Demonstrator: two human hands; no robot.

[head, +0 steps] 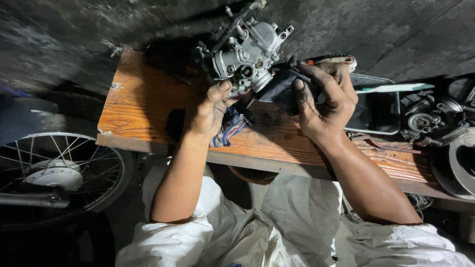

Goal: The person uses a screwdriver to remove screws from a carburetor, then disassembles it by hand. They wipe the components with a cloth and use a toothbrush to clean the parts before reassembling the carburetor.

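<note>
Left hand [210,111] steadies the heavy, rigid metal carburetor [245,57] by its body; right hand [326,101] clasps a soft dark rag [279,86] against it, likely greasy.

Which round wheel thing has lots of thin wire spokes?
The spoked silver wheel at lower left, beside the wooden bench. The round metal disc at far right is solid, without spokes.
</note>
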